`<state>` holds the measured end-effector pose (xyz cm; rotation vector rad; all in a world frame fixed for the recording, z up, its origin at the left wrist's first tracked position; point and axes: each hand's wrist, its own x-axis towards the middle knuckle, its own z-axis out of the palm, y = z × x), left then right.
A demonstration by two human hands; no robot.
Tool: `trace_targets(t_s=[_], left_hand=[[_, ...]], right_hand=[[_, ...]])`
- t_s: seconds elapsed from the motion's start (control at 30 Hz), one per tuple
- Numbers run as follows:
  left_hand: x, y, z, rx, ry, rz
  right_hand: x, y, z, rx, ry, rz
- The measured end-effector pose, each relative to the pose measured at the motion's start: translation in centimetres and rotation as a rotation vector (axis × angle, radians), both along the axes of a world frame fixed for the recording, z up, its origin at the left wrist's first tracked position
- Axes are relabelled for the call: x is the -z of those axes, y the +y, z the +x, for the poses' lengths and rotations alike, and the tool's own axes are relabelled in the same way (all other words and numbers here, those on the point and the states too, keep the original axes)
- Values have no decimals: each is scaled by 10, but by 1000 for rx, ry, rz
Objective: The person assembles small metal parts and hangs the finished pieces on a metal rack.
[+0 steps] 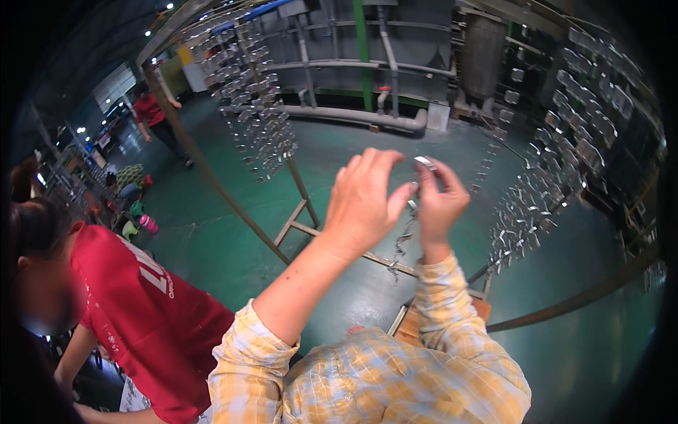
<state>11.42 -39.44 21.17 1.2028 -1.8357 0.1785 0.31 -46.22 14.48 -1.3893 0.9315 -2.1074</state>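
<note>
Both my hands are raised in front of me, close together. Between the thumb and fingers of my right hand (439, 205) is a small shiny metal piece (425, 163). My left hand (364, 198) is just left of it, its thumb and forefinger apart and curved toward the piece, with nothing visible between them. Below the hands hangs a thin strand of small metal pieces (401, 247); what it hangs from is hidden by my hands.
Dense strands of shiny metal pieces hang on a metal frame (212, 187) at the left (258, 106) and right (537, 191). A person in a red shirt (141, 318) is close on my left. Another person (152, 113) stands farther back. Grey pipes (346, 116) run along the far wall.
</note>
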Motion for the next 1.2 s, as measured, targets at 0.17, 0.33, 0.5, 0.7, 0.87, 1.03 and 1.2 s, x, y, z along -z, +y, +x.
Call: trace_targets(t_s=[0.17, 0.33, 0.5, 0.7, 0.87, 1.03, 1.2], left_hand=[[35, 19, 19, -15, -57, 175], [79, 41, 47, -42, -17, 368], [105, 55, 55, -71, -37, 440], [127, 53, 61, -84, 6, 511], [136, 51, 66, -115, 39, 539], [142, 47, 65, -112, 65, 556], [146, 47, 68, -143, 81, 573]], right_hand=[[-32, -49, -34, 132, 32, -63], [-81, -104, -70, 266, 60, -195], [-142, -148, -105, 436, 142, -212], [-199, -188, -136, 681, 240, -136], [-233, -247, -176, 641, 207, -184], [-261, -270, -204, 762, 252, -182], [-271, -258, -198, 461, 152, -68]])
